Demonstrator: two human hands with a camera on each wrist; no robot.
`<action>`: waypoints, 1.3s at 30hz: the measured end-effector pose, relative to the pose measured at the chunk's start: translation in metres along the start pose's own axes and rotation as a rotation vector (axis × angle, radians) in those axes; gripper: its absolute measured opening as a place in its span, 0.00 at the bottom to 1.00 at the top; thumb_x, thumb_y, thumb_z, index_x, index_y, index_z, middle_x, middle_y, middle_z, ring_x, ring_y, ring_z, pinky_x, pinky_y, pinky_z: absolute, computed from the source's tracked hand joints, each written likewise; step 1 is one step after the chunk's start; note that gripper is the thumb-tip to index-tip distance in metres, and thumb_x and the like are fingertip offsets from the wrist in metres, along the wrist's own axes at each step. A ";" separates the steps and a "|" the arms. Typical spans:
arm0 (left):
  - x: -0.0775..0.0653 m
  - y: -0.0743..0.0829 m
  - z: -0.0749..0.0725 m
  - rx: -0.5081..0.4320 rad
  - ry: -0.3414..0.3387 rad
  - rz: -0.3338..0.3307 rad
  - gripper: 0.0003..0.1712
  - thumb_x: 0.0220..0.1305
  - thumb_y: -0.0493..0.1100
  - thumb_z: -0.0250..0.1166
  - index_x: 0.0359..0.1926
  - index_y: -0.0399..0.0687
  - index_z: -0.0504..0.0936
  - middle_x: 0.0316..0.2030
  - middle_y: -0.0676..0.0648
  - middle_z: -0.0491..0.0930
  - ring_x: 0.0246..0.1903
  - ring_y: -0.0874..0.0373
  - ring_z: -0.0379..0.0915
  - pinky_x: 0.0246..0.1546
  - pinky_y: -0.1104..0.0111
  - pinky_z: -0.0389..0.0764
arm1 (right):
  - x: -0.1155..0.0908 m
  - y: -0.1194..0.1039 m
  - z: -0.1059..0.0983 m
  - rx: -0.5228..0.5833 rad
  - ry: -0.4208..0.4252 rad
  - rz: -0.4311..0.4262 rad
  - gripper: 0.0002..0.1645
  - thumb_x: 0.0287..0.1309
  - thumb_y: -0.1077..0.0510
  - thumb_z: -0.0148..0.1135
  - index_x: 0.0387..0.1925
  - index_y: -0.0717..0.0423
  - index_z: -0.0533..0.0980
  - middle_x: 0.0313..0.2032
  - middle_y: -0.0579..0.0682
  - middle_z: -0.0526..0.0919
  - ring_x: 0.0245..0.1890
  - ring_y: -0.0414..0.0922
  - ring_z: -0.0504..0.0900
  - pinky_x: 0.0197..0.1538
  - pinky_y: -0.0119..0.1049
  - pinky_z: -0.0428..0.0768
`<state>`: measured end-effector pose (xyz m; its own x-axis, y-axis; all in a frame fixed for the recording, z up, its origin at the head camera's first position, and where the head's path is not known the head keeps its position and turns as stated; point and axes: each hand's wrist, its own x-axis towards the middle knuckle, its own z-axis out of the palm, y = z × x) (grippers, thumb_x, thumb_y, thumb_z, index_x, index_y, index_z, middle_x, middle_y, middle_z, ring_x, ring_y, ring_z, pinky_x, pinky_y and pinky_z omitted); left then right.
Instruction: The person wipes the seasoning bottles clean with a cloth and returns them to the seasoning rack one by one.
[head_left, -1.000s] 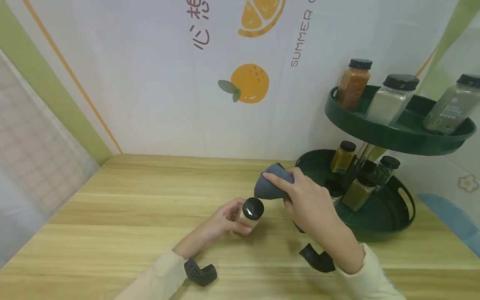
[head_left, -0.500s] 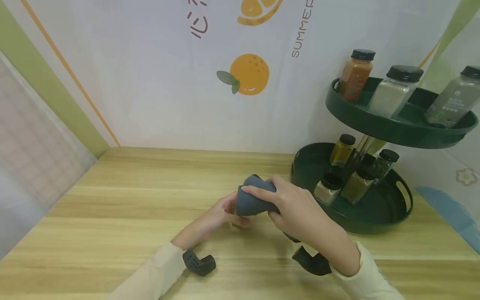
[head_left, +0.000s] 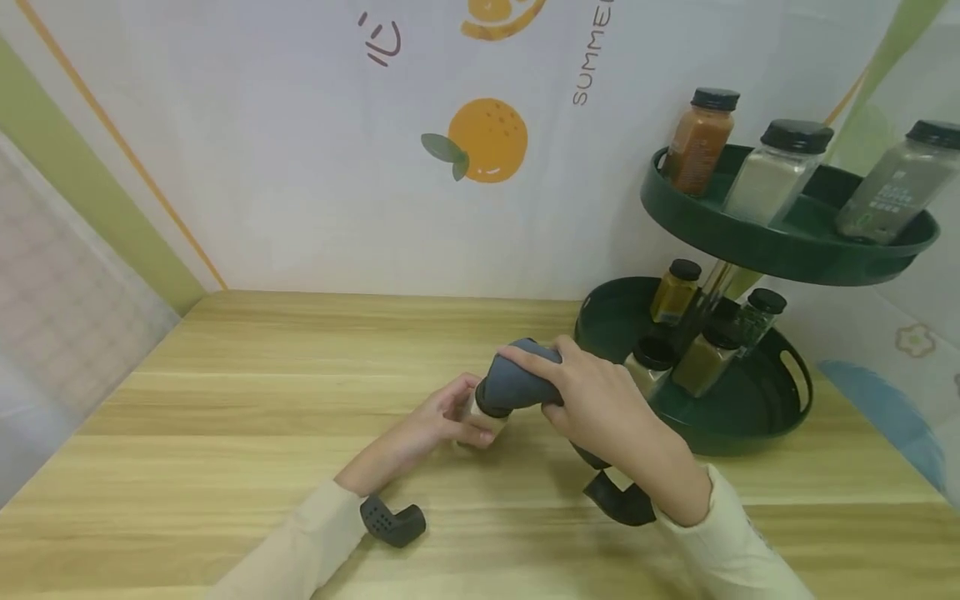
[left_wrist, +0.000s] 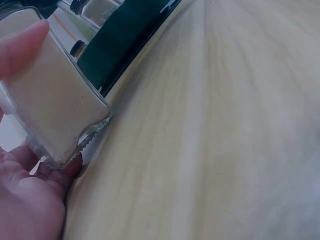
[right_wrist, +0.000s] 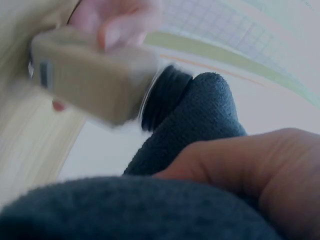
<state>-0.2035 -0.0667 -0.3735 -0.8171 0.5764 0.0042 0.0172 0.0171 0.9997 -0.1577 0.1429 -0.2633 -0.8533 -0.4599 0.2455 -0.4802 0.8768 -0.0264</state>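
On the near side of the powder jar (right_wrist: 95, 77), two cream sleeves (head_left: 307, 533) reach in, with a black curved piece (head_left: 393, 525) by each wrist. The left hand (head_left: 437, 421) curls thumb and fingers round the powder jar; a small dark patch on its side is too blurred to read. Whether its base touches the wooden table (head_left: 262, 417) cannot be told. Just right of the powder jar, the right hand (head_left: 600, 400) grips a grey-blue cloth (head_left: 522, 377), which touches the jar's black lid (right_wrist: 167, 97).

Farther off, right of the powder jar, stands a green two-tier rack (head_left: 787, 254). Small jars (head_left: 675, 293) sit on its lower tier; the upper bears an orange-red jar (head_left: 699, 148), a pale jar (head_left: 768, 187) and a grey jar (head_left: 888, 196), whose white print is illegible.

Farthest, beyond the powder jar, hangs a white sheet (head_left: 300, 167). It shows a printed orange (head_left: 489, 140), a brown Chinese character (head_left: 386, 48) up to the powder jar's left, and the letters "SUMME" (head_left: 592, 54), cut off by the view's top edge, up to its right.
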 end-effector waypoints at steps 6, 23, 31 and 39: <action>0.001 -0.001 0.000 -0.002 0.013 0.011 0.27 0.49 0.35 0.69 0.50 0.52 0.70 0.50 0.51 0.74 0.54 0.54 0.66 0.60 0.56 0.58 | -0.001 0.006 -0.008 -0.121 0.001 0.088 0.44 0.45 0.59 0.69 0.63 0.26 0.64 0.40 0.57 0.74 0.28 0.47 0.76 0.20 0.38 0.73; 0.003 -0.005 -0.002 -0.021 0.000 0.032 0.33 0.52 0.35 0.64 0.61 0.50 0.67 0.61 0.43 0.68 0.57 0.48 0.68 0.58 0.56 0.69 | -0.006 -0.009 -0.005 0.112 0.005 -0.214 0.41 0.44 0.61 0.70 0.60 0.30 0.70 0.47 0.49 0.77 0.31 0.43 0.79 0.32 0.35 0.78; 0.004 -0.001 -0.002 -0.038 -0.039 0.036 0.38 0.53 0.35 0.65 0.65 0.54 0.64 0.63 0.47 0.66 0.62 0.52 0.62 0.64 0.54 0.61 | 0.001 -0.001 -0.004 0.180 -0.022 -0.049 0.37 0.47 0.59 0.65 0.59 0.29 0.70 0.50 0.51 0.78 0.37 0.48 0.80 0.36 0.40 0.78; 0.001 -0.002 -0.002 0.004 -0.018 0.016 0.32 0.52 0.38 0.68 0.59 0.55 0.70 0.52 0.49 0.73 0.53 0.54 0.67 0.58 0.59 0.64 | 0.006 0.009 -0.001 0.179 -0.025 0.101 0.35 0.48 0.59 0.62 0.59 0.30 0.70 0.50 0.52 0.78 0.34 0.49 0.79 0.31 0.39 0.75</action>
<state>-0.2050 -0.0677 -0.3754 -0.8064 0.5911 0.0195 0.0322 0.0110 0.9994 -0.1669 0.1479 -0.2612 -0.9025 -0.3764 0.2092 -0.4187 0.8806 -0.2219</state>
